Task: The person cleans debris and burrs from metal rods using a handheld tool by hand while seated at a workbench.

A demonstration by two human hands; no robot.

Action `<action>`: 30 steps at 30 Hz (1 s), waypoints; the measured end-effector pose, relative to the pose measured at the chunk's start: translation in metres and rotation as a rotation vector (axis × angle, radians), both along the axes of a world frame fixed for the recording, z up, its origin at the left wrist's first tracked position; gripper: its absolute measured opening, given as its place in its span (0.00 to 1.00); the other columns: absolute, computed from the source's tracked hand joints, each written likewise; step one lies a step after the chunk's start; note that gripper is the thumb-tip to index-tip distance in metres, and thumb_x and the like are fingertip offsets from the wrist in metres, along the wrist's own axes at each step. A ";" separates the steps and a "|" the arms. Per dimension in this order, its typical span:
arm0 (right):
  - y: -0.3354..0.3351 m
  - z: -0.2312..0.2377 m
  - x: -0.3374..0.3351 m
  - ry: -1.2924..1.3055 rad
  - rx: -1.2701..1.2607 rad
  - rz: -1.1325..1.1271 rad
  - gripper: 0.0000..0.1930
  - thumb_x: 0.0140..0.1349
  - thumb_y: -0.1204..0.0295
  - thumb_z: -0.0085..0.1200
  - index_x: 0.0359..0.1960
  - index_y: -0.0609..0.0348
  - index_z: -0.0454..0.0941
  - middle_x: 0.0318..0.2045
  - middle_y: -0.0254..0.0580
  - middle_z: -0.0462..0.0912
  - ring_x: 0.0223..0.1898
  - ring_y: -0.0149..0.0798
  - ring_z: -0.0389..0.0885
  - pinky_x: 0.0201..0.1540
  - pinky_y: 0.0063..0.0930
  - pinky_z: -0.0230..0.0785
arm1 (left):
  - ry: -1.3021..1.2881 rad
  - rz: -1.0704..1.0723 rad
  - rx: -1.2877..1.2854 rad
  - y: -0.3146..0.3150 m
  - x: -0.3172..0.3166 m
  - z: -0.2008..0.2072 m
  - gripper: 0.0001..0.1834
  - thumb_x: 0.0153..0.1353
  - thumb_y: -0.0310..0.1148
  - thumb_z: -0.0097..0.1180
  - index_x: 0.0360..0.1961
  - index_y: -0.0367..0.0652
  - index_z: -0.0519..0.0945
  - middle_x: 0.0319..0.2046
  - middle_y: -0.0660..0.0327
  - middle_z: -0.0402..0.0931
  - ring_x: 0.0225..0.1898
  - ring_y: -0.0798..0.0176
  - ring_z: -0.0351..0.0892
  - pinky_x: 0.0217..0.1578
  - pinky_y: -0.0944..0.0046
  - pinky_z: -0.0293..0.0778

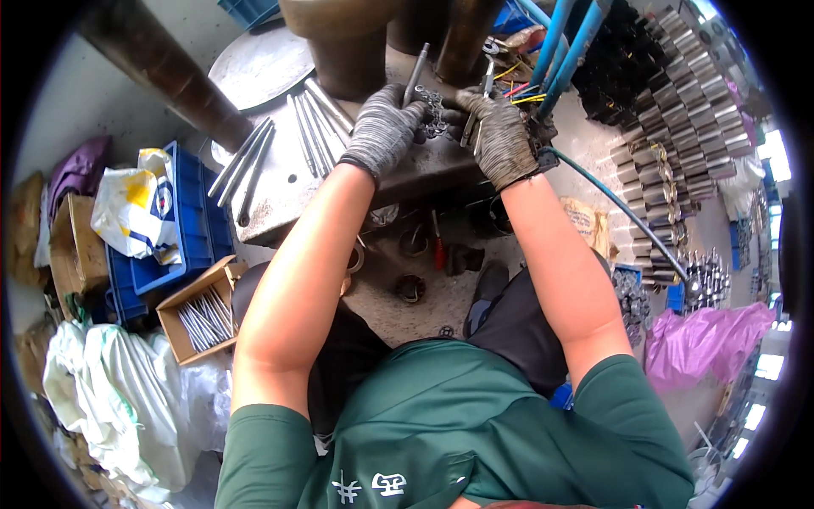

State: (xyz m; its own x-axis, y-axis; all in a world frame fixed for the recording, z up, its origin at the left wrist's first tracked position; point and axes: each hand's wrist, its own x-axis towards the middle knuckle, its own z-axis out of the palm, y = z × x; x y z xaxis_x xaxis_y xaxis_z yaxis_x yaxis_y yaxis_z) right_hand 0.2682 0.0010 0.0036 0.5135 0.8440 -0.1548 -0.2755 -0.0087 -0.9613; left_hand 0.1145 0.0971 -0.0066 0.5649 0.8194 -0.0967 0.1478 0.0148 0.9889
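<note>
My left hand (pixel 381 131), in a grey striped work glove, is closed around a metal rod (pixel 416 75) that points up and away. In a matching, dirtier glove, my right hand (pixel 500 140) is closed on a slim metal piece (pixel 487 75) whose exact kind I cannot make out. Between the hands lies a cluster of small shiny metal rings or clips (pixel 437 114) on the machine's metal table (pixel 280 182). Left of my left hand, several metal rods (pixel 312 131) lie side by side, with another group of rods (pixel 246 165) farther left.
Thick machine columns (pixel 339 51) rise behind my hands. Blue hoses (pixel 564 42) stand at the back right. A blue crate (pixel 199 204) and a cardboard box of rods (pixel 203 318) sit at left. Stacked metal cylinders (pixel 678 110) fill the right side. A red-handled screwdriver (pixel 439 253) is below the table.
</note>
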 end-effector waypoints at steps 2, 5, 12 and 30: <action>-0.006 0.001 0.017 0.358 0.097 0.036 0.10 0.71 0.66 0.58 0.46 0.59 0.78 0.39 0.50 0.88 0.37 0.45 0.89 0.39 0.41 0.83 | 0.048 0.023 -0.036 -0.006 -0.003 0.018 0.12 0.69 0.28 0.61 0.50 0.34 0.79 0.31 0.60 0.84 0.22 0.71 0.76 0.25 0.69 0.75; -0.019 0.010 0.015 0.619 0.061 -0.062 0.14 0.72 0.60 0.56 0.46 0.58 0.77 0.41 0.52 0.87 0.43 0.51 0.88 0.45 0.51 0.83 | 0.109 0.035 0.083 0.006 -0.008 0.013 0.11 0.66 0.26 0.63 0.48 0.35 0.81 0.30 0.61 0.84 0.24 0.70 0.77 0.26 0.69 0.76; -0.055 0.031 0.002 0.232 -0.178 0.257 0.24 0.70 0.62 0.57 0.65 0.54 0.69 0.48 0.50 0.84 0.40 0.38 0.87 0.39 0.37 0.84 | 0.416 0.003 0.614 0.014 -0.023 -0.003 0.11 0.68 0.31 0.63 0.49 0.40 0.85 0.28 0.58 0.83 0.24 0.68 0.76 0.31 0.65 0.77; -0.077 0.022 -0.001 -1.399 0.059 0.195 0.30 0.52 0.74 0.62 0.62 0.50 0.80 0.46 0.52 0.82 0.46 0.54 0.82 0.51 0.43 0.77 | 0.091 -0.001 -0.191 -0.002 -0.041 0.024 0.09 0.62 0.27 0.63 0.42 0.38 0.81 0.28 0.63 0.82 0.22 0.73 0.75 0.18 0.74 0.67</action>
State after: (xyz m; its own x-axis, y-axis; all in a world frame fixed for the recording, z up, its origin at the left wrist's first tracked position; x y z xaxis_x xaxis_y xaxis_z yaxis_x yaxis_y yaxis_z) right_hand 0.2672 -0.0760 0.0252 0.0872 0.9054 0.4154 0.8930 0.1138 -0.4353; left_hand 0.0730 0.0948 0.0176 0.5473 0.7809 -0.3011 0.2369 0.2005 0.9506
